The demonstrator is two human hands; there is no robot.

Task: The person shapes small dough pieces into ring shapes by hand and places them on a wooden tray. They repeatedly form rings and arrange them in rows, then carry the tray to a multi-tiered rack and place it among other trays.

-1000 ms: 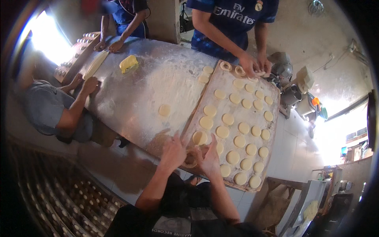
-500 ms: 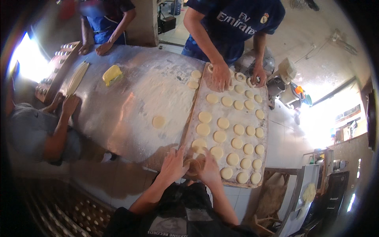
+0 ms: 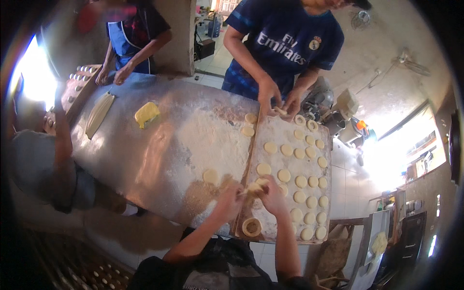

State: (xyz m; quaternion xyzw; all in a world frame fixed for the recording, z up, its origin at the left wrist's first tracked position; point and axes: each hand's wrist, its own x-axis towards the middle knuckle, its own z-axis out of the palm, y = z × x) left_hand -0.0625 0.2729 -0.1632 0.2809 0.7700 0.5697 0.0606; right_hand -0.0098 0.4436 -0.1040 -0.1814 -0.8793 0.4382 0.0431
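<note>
My left hand point(image 3: 232, 198) and my right hand point(image 3: 272, 194) are both closed on one pale piece of dough point(image 3: 253, 187), pinched between them above the left edge of the floured board point(image 3: 272, 219). Motion blurs the dough, so its exact shape is unclear. Just below my hands, a dough ring point(image 3: 252, 227) with an open centre lies at the board's near left corner. Flat dough rounds point(image 3: 300, 181) stand in rows to the right of my right hand. Left of the board, a single dough round point(image 3: 210, 176) rests on the floured metal table point(image 3: 159, 169).
Across the board, a co-worker's hands point(image 3: 282, 104) hold dough near finished dough rings point(image 3: 299, 120). On the table lie a yellow block point(image 3: 147, 114) and a long dough strip point(image 3: 100, 115). Two more people stand at the left and far left. A wooden frame point(image 3: 333, 249) stands at right.
My hands have moved from the near corner up the board, now gripping a dough piece. The dough ring there is uncovered. The co-worker's hands have come together, and the whole view has shifted.
</note>
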